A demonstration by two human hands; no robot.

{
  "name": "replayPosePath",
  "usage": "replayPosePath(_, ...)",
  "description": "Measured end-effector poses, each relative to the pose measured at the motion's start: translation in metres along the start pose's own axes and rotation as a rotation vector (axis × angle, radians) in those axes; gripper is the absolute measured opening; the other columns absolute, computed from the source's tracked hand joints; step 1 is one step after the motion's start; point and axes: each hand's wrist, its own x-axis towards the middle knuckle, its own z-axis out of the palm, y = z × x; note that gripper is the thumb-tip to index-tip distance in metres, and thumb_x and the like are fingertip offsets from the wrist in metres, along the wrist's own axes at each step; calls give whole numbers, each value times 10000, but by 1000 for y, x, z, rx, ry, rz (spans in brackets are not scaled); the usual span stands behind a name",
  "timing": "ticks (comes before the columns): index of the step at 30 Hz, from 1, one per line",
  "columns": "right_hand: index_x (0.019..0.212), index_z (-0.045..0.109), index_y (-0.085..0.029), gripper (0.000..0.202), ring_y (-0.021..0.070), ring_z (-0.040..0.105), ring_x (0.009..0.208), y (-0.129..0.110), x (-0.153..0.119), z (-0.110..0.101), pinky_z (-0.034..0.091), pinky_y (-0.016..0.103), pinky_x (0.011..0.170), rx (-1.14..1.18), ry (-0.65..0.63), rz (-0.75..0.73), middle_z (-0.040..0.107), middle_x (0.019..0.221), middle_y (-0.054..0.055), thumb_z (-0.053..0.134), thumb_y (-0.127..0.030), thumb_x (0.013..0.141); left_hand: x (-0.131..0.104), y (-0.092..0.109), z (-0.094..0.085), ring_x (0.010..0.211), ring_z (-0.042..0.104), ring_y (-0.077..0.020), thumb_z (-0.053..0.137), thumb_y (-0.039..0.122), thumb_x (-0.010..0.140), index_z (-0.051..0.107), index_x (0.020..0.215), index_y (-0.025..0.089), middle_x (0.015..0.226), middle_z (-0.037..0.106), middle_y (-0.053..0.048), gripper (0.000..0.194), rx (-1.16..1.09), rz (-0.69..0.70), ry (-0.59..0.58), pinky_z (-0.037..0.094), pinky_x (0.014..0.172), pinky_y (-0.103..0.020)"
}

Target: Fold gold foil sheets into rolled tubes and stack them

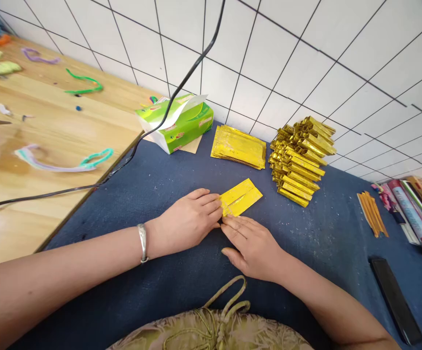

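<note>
A folded piece of gold paper (242, 198) lies flat on the dark blue table covering, with a fold line running along its length. Across its left end rest the fingertips of my left hand (187, 218), the fingers stretched out and lying flat. My right hand (253, 243) touches the paper's near edge with straight fingers, its thumb held apart. Under both sets of fingertips part of the paper is hidden. Just behind it sits a stack of flat gold paper sheets (239, 147). To the right of that stack stands a pile of folded gold paper strips (300, 160).
A green tissue pack (187, 124) stands near the tiled wall. A black cable (182, 85) hangs across the view. Pipe cleaners (83, 82) lie on the wooden table at left. At right are brown strips (372, 214), a black bar-shaped object (395, 299) and books (418, 214).
</note>
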Motion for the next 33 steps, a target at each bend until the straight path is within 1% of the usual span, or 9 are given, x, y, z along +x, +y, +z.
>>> replayPosePath(5, 1139, 566, -193, 293, 134, 540, 1133, 12, 0, 0, 417, 305, 1006, 193, 111, -19, 621, 1169, 54, 474, -262, 870, 1, -3, 1, 1089, 535, -189, 442, 265, 897, 591, 1012, 169, 1119, 614, -64, 211, -64, -18, -8, 343, 1009, -382)
replayPosePath(8, 1169, 546, -197, 306, 156, 501, 1182, 33, 1, -2, 393, 344, 1022, 112, 220, 111, 588, 1221, 66, 451, -244, 881, 2, -1, 3, 1105, 526, -202, 436, 340, 902, 591, 988, 168, 1119, 608, -73, 248, -71, -44, -9, 324, 1029, -405)
replayPosePath(12, 1320, 414, -159, 454, 245, 285, 1340, 64, 3, -1, 322, 456, 1048, -91, 143, 268, 412, 1394, 116, 411, -339, 903, 4, 0, 6, 1132, 511, -210, 449, 386, 892, 593, 930, 162, 1121, 603, -78, 268, -82, -62, -3, 286, 1057, -427)
replayPosePath(16, 1363, 349, -141, 520, 252, 314, 1317, 77, 4, -1, 303, 443, 1041, -186, 30, 321, 419, 1388, 120, 362, -411, 919, 5, -2, 6, 1197, 465, -227, 453, 362, 892, 603, 973, 165, 1139, 605, -65, 260, -78, -65, 14, 242, 1078, -454)
replayPosePath(20, 1266, 476, -150, 436, 249, 492, 1133, 66, 2, -8, 284, 435, 1013, -298, 1, 337, 554, 1252, 114, 345, -394, 930, 4, -7, 4, 1243, 423, -237, 422, 276, 897, 598, 1066, 165, 1214, 577, -66, 268, -48, -94, 42, 238, 1077, -462)
replayPosePath(23, 1133, 574, -142, 379, 235, 565, 917, 48, 1, -15, 335, 410, 904, -355, -51, 332, 662, 983, 111, 361, -376, 926, 4, -15, 5, 1250, 414, -232, 408, 206, 887, 570, 1149, 171, 1235, 567, -67, 310, -12, -100, 54, 240, 1073, -459)
replayPosePath(25, 1052, 609, -145, 354, 225, 569, 828, 35, 0, -18, 356, 385, 819, -350, -89, 317, 663, 846, 101, 382, -381, 917, 3, -20, 7, 1251, 411, -230, 408, 180, 880, 543, 1199, 184, 1248, 559, -64, 346, 12, -100, 49, 243, 1069, -458)
replayPosePath(30, 935, 644, -188, 292, 170, 576, 796, 15, -1, -24, 369, 316, 766, -172, -131, 177, 654, 798, 56, 427, -380, 905, 4, -28, 8, 1199, 450, -209, 426, 138, 870, 526, 1225, 215, 1230, 564, -49, 376, 41, -69, 16, 265, 1051, -423)
replayPosePath(33, 825, 654, -202, 305, 142, 585, 763, 19, 0, -25, 393, 295, 744, -89, -59, 187, 660, 761, 31, 403, -347, 919, 6, -30, 8, 1147, 474, -196, 432, 164, 888, 537, 1207, 220, 1180, 582, -44, 341, 50, -22, -2, 289, 1025, -390)
